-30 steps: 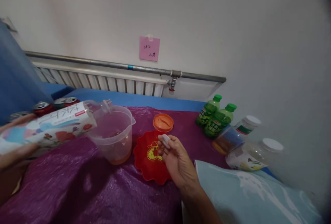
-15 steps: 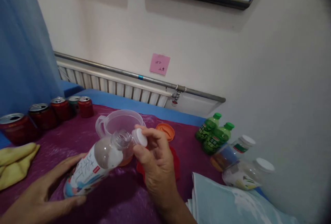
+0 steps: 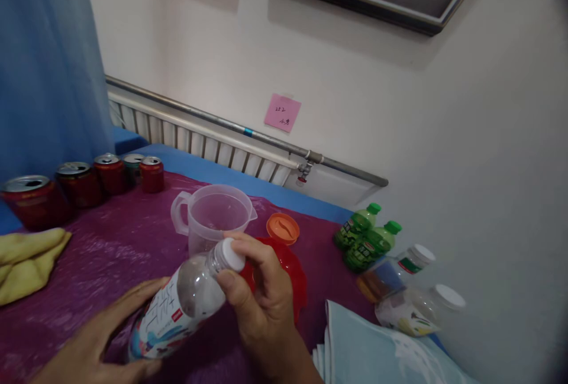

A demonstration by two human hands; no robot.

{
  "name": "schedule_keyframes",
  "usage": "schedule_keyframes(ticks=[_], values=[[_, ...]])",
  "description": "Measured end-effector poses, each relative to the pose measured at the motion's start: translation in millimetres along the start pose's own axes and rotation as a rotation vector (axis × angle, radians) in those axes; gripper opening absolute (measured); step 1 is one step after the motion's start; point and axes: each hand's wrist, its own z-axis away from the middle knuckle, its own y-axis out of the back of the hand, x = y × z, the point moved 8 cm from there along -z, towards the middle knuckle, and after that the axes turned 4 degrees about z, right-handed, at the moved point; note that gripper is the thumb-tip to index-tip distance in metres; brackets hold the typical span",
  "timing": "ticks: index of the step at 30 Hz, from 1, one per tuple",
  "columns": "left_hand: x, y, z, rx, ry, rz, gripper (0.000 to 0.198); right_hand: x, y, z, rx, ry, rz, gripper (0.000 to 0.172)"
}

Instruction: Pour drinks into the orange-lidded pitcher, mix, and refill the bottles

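A clear plastic bottle with a white, blue and red label tilts up to the right, gripped low on its body by my left hand. My right hand pinches a white cap, which sits on the bottle's mouth. Whether the cap is screwed tight I cannot tell. Just behind the bottle stands a translucent plastic pitcher with its handle to the left. A red dish lies partly hidden behind my right hand, and an orange lid is beyond it.
Several drink cans line the left side, near a yellow cloth. Two green bottles and two clear jars or bottles with white caps stand at right, behind a folded light-blue cloth. A purple sheet covers the table.
The white cap, held just off the bottle's open mouth before, now sits on it. The bottle has shifted slightly right and down in view, partly because the camera turned.
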Motion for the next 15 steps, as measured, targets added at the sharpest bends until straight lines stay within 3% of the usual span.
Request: schedule_keyframes(ticks=[3,7,12,15], values=[[-5.4,-9.3,3.9,-0.076,0.011,0.058,0.076,-8.7,0.4,0.9,-0.032,0.083,0.091,0.040],[12.9,-22.7,7.1,-0.195,0.037,0.126,0.081,-12.5,-4.7,7.8,-0.071,0.178,0.185,0.053],[42.9,-34.6,7.7,-0.373,0.134,0.145,0.090,-5.2,-16.3,12.6,-0.042,0.199,0.149,0.045],[42.3,-27.7,2.9,-0.337,0.193,0.202,0.087,-6.0,-19.6,12.2,-0.077,0.270,0.212,0.047]])
